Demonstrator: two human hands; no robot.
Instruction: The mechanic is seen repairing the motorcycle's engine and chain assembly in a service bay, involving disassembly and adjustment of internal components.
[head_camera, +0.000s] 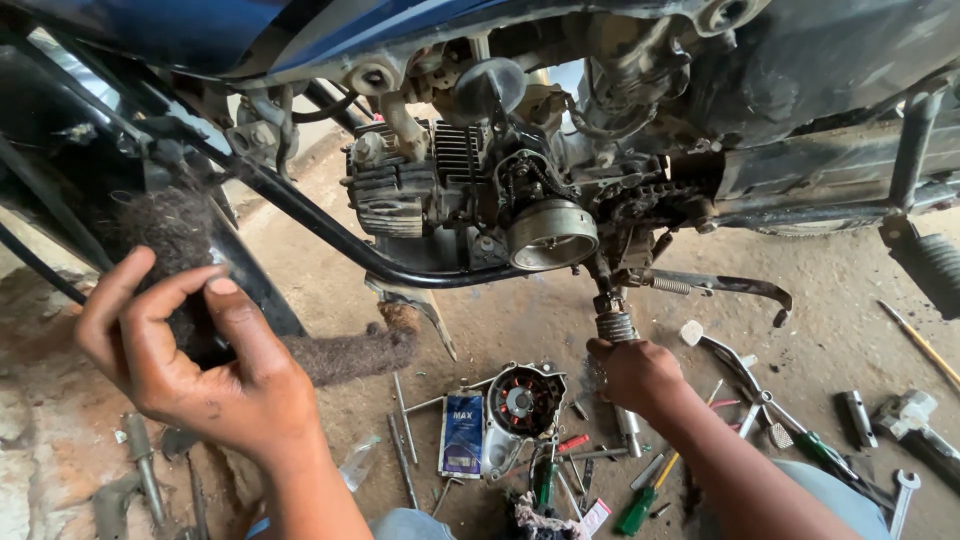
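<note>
Workshop floor strewn with parts and tools

The dusty concrete floor (860, 300) carries a round engine cover with a red coil inside (522, 402), touching a flat blue-and-white packet (461, 432) on its left. Long thin metal rods (404, 440) lie beside the packet. Green-handled screwdrivers (636, 508) and a small red-handled tool (573, 442) lie below the cover. To the right rest a bent metal lever (735, 362), a spanner (903, 498) and a small metal cylinder (857, 418).
</note>
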